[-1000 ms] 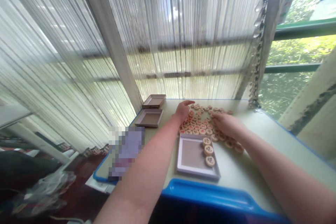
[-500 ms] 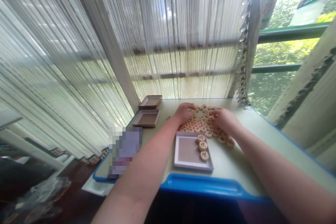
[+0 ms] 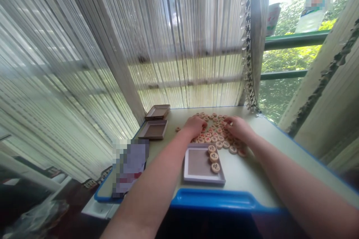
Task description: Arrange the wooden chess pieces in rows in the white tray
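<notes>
Many round wooden xiangqi pieces (image 3: 214, 139) with red or black characters lie spread on the pale table. My left hand (image 3: 195, 126) is at the left side of the spread, its fingers curled down among the pieces; whatever they hold is hidden. Across from it, my right hand (image 3: 238, 127) has thumb and fingers drawn together over the right side of the pieces, and I cannot make out what is between them. Nearer to me sits a shallow open box (image 3: 198, 162). Three black-character pieces (image 3: 214, 157) stand in a column along its right side.
Two more shallow trays, a nearer one (image 3: 153, 130) and a farther one (image 3: 157, 111), lie at the table's left edge. A blurred-out flat item (image 3: 131, 166) is in front of them. A blue trough (image 3: 213, 198) edges the table's front. Strip curtains (image 3: 185, 37) hang behind.
The view has shifted slightly. My left hand has drawn a little nearer and its fingers are more curled. My right hand stays over the right side of the pieces.
</notes>
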`<state>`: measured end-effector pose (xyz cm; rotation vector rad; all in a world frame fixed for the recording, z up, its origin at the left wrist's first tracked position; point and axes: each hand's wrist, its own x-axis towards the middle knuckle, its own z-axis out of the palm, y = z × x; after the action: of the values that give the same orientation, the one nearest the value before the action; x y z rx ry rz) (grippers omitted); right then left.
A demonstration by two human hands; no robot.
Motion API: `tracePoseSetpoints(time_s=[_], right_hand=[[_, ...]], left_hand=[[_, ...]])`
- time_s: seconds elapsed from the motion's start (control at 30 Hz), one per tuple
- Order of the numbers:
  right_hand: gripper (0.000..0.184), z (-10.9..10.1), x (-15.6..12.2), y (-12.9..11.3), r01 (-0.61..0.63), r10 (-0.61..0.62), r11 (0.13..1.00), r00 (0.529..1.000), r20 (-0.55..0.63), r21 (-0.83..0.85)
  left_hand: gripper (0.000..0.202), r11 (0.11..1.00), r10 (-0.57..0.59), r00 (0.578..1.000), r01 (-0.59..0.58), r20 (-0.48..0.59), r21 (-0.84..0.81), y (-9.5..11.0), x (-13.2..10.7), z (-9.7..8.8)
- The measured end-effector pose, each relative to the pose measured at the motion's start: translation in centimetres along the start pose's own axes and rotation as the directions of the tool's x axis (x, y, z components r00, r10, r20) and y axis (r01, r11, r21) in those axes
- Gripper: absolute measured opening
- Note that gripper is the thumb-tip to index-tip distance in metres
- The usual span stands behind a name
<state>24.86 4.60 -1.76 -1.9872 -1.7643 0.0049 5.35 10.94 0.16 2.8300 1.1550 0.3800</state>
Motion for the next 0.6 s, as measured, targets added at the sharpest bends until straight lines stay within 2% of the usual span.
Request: tracePoseSetpoints(time_s=[0.13,0.23,0.37,0.6], right_hand=[[0.032,0.0,-0.1,0.1,0.03,-0.03,1.0,0.999,0.024,0.006],[0.039,0.8,-0.1,0.1,0.149,-0.149,0.989,0.989,0.012,-0.018],[0.041,1.7,0.0,0.1,0.295,-0.291,0.955,0.953,0.087,-0.034],[0.038,1.2,-0.3,-0.6,0.32,-0.318,0.948,0.945,0.071,-0.004]], left_hand=[[0.026,0.998,0.056,0.998,-0.056,-0.005,0.007,0.2,0.0,0.4],[0.026,0.998,0.065,0.998,-0.065,0.021,-0.014,0.2,0.1,0.5],[0.033,1.0,0.024,1.0,-0.024,0.015,-0.011,-0.1,0.2,0.6],[0.028,1.0,-0.024,1.0,0.024,-0.006,-0.019,-0.9,0.3,0.4]])
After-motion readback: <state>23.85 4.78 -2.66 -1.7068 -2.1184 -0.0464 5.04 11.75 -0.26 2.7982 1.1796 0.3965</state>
